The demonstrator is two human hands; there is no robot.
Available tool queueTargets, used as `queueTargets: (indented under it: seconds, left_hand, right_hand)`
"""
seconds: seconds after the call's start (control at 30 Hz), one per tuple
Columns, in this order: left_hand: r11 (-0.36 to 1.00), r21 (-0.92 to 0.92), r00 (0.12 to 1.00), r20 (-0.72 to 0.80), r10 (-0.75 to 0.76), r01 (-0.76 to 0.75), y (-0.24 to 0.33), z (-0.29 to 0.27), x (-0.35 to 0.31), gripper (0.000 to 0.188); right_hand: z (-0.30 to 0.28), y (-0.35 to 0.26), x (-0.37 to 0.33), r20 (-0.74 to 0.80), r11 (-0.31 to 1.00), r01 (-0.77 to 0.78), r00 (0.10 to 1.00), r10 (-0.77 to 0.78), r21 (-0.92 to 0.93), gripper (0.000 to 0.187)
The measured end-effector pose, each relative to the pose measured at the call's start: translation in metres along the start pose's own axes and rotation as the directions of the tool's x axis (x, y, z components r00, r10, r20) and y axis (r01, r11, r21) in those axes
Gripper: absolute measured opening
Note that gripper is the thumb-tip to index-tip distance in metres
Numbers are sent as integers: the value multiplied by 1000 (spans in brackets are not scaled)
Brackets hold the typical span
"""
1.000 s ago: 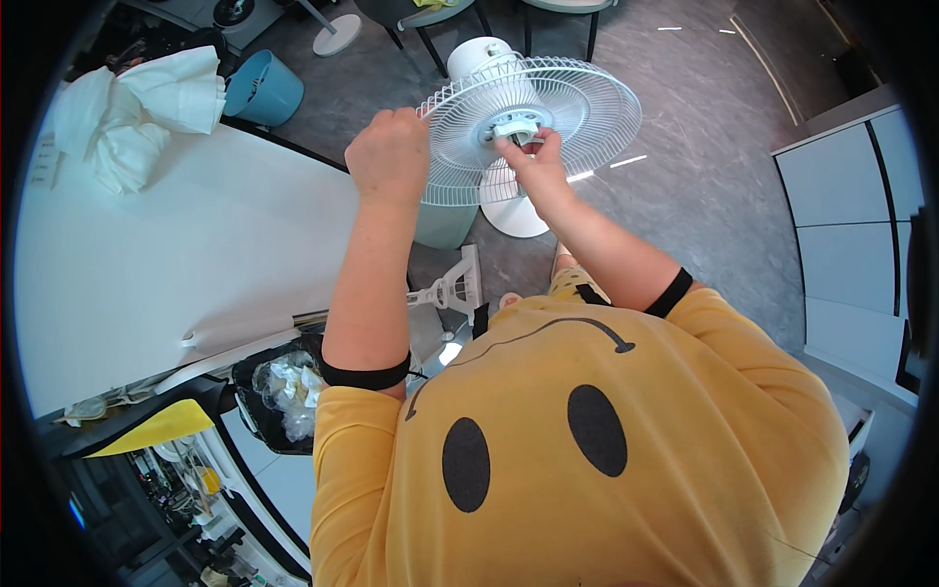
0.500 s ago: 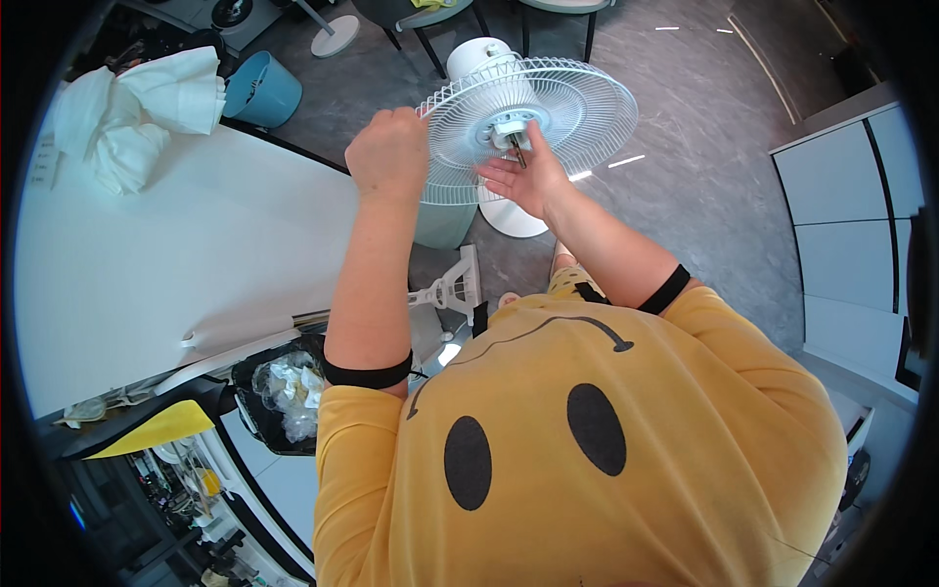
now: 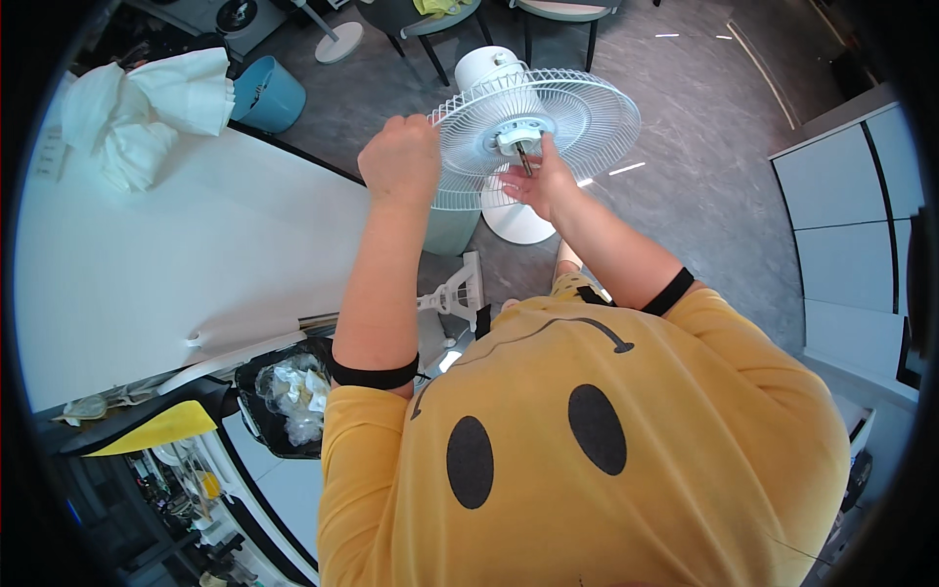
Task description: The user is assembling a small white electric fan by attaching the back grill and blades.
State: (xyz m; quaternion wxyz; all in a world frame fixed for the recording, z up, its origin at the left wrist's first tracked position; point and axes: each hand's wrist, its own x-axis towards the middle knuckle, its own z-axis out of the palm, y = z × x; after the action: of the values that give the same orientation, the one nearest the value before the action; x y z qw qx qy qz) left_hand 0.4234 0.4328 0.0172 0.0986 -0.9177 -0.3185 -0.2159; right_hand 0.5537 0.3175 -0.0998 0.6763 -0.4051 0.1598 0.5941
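Fan: stood on the floor [image 3: 704, 205], just off the tabletop's right end; its motor housing [image 3: 486, 68] is seen behind the grille [image 3: 592, 122], its round base [image 3: 518, 225] below.
Grille: white wire, tilted; its middle is set against the housing.
Hub: a white collar [image 3: 518, 140] is seen at the centre, with a metal shaft [image 3: 526, 164] jutting out toward the wearer.
Left hand [image 3: 403, 159]: closed around the grille's left rim, which is gripped in the fist.
Right hand [image 3: 548, 184]: held beside the shaft, fingers spread and curved, thumb raised by the collar; whether either is touched cannot be told.
Green bin [image 3: 450, 235]: partly hidden under the grille, between tabletop and base.
Tabletop [image 3: 215, 245]: white; a bundled cloth [image 3: 122, 122] is laid at its far left corner.
Blue bucket [image 3: 266, 96]: placed just past the tabletop's far edge.
Black bin [image 3: 248, 419]: placed by the tabletop's near edge, filled with clear bags [image 3: 296, 391].
Chairs [image 3: 416, 18]: set beyond the fan.
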Motion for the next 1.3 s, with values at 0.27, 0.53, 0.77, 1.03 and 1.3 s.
queueTargets:
  seconds: [0.27,0.53,0.77,1.03,1.3]
  left_hand:
    - [1000,-10,1000,-16,19,-19,3,0,0,18]
    - [1000,13,1000,-20,-3,3,1,0,0,18]
    - [999,25,999,-14,-33,33,3,0,-1,31]
    - [999,17,999,-4,-44,44,6,-2,0,31]
    - [999,-11,998,54,-30,31,8,-8,-1,18]
  right_hand:
    - [6,6,6,206,133,532,529,-824,-836,72]
    - [8,-4,-1,-41,905,239,962,-271,-353,66]
    - [-1,-6,-1,142,991,-25,989,44,-128,77]
    - [13,-11,-30,231,-91,232,696,-679,-968,80]
    - [-15,-20,15,101,719,305,944,-313,-625,75]
